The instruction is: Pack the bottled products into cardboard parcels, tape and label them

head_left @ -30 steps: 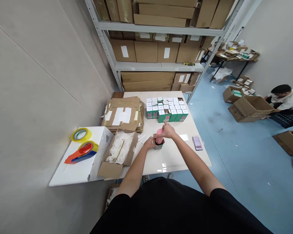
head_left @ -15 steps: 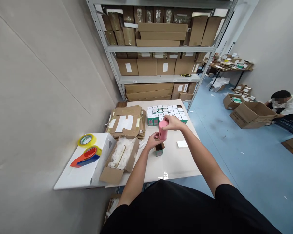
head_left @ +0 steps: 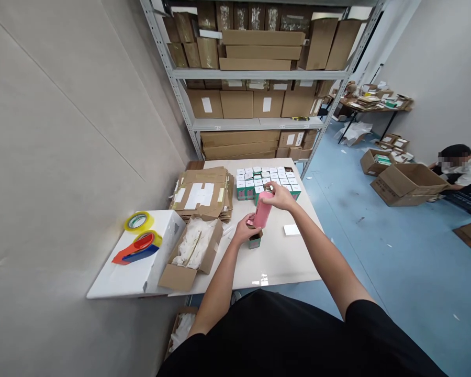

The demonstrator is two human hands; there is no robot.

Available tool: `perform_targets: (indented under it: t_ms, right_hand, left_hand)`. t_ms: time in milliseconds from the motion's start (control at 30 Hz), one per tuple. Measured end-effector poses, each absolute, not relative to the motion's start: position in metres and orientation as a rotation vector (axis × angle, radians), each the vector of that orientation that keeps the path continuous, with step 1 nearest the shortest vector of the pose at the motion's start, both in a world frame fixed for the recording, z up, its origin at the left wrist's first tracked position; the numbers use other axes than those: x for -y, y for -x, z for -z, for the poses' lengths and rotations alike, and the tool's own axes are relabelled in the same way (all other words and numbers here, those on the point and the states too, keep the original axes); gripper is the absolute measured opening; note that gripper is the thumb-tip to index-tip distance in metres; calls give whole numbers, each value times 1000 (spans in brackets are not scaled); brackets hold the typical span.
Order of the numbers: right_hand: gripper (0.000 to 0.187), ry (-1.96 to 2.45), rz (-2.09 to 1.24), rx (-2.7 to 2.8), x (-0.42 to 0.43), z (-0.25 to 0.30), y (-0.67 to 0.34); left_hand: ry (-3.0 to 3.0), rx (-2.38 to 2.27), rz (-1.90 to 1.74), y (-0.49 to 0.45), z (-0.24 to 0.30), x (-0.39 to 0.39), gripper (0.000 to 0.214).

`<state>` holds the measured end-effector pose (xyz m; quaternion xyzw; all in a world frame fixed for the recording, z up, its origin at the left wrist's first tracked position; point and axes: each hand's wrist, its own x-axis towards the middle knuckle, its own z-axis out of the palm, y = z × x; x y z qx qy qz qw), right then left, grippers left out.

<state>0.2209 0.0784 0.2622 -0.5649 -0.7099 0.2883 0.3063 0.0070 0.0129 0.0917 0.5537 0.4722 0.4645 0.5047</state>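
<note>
A smooth pink cylinder (head_left: pixel 262 210), its exact kind not clear, leans over a small open green box (head_left: pixel 255 242) on the table. My right hand (head_left: pixel 279 197) grips the cylinder near its top end, thumb and fingers closed round it. Lower down, my left hand (head_left: pixel 245 229) closes about the cylinder's bottom end, right at the box's rim. A small pink bit shows by the left thumb. The cylinder's lower end and the left fingertips partly hide the box opening. Beyond my hands stand rows of small white-topped green boxes (head_left: pixel 245 189).
Flattened cardboard (head_left: pixel 220 183) is stacked left on the table (head_left: pixel 286 262), behind an open carton (head_left: pixel 210 256) of white wrapping. A tape dispenser (head_left: pixel 137 251) and tape roll (head_left: pixel 138 221) lie on a white block. A white flat piece (head_left: pixel 291 230) lies right. A person (head_left: pixel 461 167) crouches far right.
The pink cylinder has tilted, its top toward the right and its lower end down over the green box. The box has shifted slightly up and left in view.
</note>
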Motion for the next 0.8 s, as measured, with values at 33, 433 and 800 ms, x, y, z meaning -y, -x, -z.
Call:
perform_targets:
  t_ms: [33, 433, 800]
  right_hand:
    - [49, 1461, -833, 1778, -79, -258, -226]
    - [51, 947, -1860, 579, -48, -191, -197]
    - [58, 799, -1685, 1038, -19, -186, -186]
  left_hand:
    - [-1279, -1121, -1184, 0, -94, -15, 90]
    - [-1283, -814, -1480, -2, -188, -49, 93]
    - [-1212, -903, -1384, 0, -251, -84, 88]
